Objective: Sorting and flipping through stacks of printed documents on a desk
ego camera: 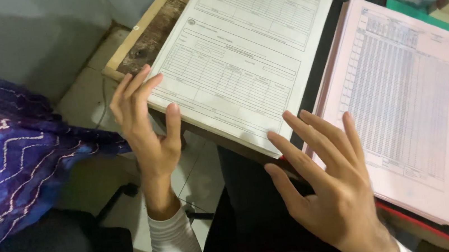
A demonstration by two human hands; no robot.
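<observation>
Two flat paper stacks, white printed forms and pink gridded sheets, beneath left hand and right hand, fingers spread, empty.

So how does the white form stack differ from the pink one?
The white stack holds boxed forms with wide blank fields; the pink stack shows a dense grid of fine rows. The white stack juts past the desk edge between both hands; the pink stack lies to the right, its corner under the right hand. Both are printed paper stacks.
</observation>
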